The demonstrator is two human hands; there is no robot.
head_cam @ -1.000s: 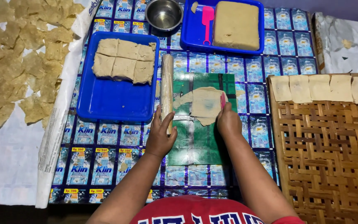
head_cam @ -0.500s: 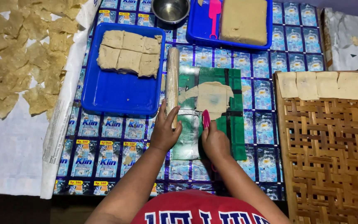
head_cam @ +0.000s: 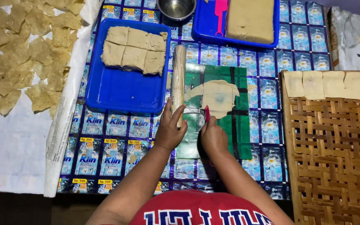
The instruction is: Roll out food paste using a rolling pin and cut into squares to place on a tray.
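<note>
Nearest, a bench point(head_cam: 117, 160) lay covered in printed sachet sheeting. Left hand point(head_cam: 169, 132) rested open-fingered against the rolling pin point(head_cam: 178, 81). Right hand point(head_cam: 213, 137) gripped a pink scraper point(head_cam: 207, 113), its tip touching the flattened dough point(head_cam: 215, 96) just beyond on green plastic point(head_cam: 240, 137). Farther: blue tray point(head_cam: 121, 91), woven mat point(head_cam: 334, 158) beside.
</note>
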